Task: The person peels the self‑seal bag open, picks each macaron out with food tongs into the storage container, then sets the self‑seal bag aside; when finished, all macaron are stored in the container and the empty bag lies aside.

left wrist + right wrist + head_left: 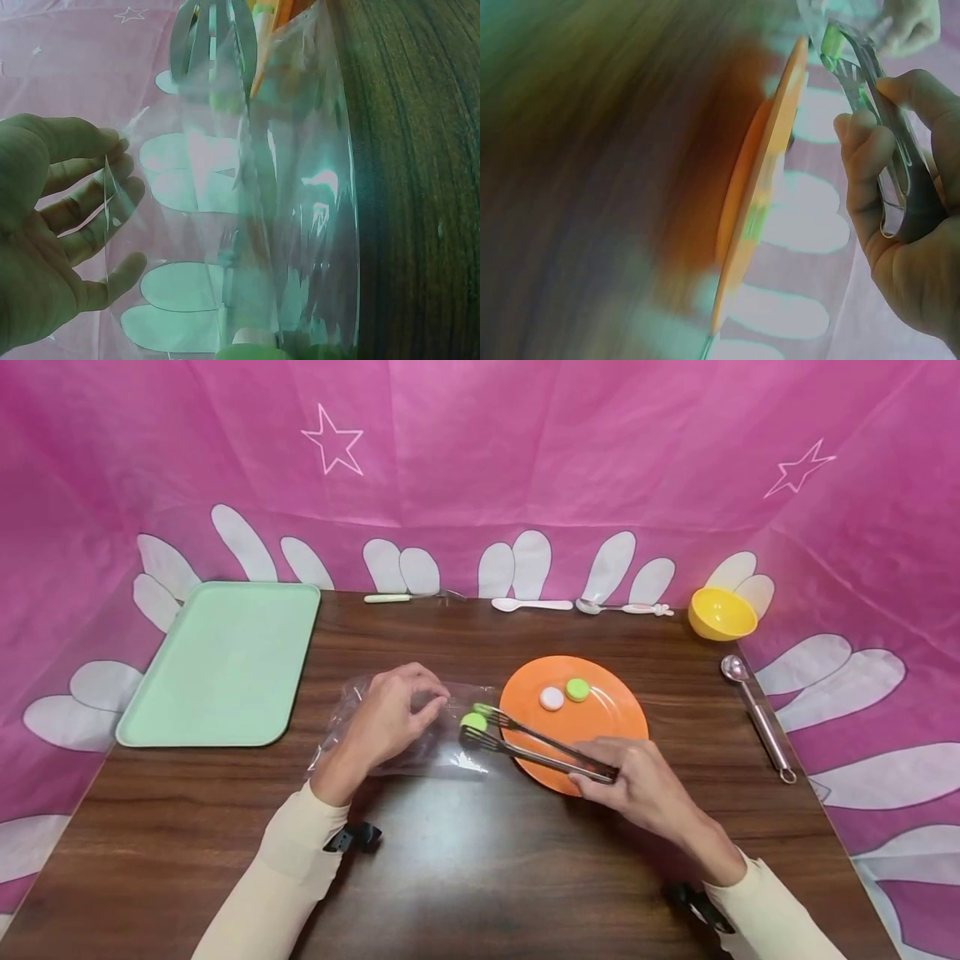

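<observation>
Over the bench (427, 877), a green disc (473, 723) sits between the tips of metal tongs (543, 759) the right hand (637, 781) grips; their long axis points left, toward the clear bag (465, 764) (inside or not, unclear), whose edge the left hand (392, 710) pinches.

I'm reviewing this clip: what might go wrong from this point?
The green disc sits between the tips of the tongs, so it might slip out. The clear bag looks thin and limp, and the left hand pinches only its edge, so film could snag the tongs. The tongs reach across the orange plate and might nudge it.
</observation>
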`<state>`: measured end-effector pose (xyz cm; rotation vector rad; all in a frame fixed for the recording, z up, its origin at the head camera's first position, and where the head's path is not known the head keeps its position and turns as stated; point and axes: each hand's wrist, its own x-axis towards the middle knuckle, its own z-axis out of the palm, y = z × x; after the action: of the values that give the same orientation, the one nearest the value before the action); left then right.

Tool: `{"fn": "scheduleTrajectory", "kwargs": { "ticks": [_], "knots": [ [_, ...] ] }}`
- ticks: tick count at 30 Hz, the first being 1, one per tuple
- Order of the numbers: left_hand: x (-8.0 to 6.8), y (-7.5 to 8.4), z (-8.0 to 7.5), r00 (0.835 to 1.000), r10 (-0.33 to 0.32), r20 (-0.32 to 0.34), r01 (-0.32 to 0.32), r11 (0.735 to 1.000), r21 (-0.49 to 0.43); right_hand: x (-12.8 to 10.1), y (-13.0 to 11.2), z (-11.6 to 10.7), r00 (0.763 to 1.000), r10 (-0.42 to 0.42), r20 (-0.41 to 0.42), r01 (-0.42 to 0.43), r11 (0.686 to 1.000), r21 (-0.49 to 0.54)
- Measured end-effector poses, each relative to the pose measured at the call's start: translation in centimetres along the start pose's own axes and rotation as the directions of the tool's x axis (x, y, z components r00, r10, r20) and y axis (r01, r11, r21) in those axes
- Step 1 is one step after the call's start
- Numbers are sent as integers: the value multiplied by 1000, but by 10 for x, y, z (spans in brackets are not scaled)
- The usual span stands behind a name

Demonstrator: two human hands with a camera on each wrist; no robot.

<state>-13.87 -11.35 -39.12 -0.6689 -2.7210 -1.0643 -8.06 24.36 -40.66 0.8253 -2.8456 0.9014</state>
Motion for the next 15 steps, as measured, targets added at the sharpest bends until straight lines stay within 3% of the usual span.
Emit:
{"fn": "scheduleTrajectory", "kwargs": {
  "ticks": [9, 15],
  "knots": [
    [1, 0, 2, 1000, 2, 9, -2, 1000, -7, -25, 23, -15, 982, 43, -182, -63, 993, -105],
    [1, 0, 1, 1000, 7, 0, -7, 1000, -8, -30, 34, -13, 978, 87, -187, -111, 987, -121]
  ]
}}
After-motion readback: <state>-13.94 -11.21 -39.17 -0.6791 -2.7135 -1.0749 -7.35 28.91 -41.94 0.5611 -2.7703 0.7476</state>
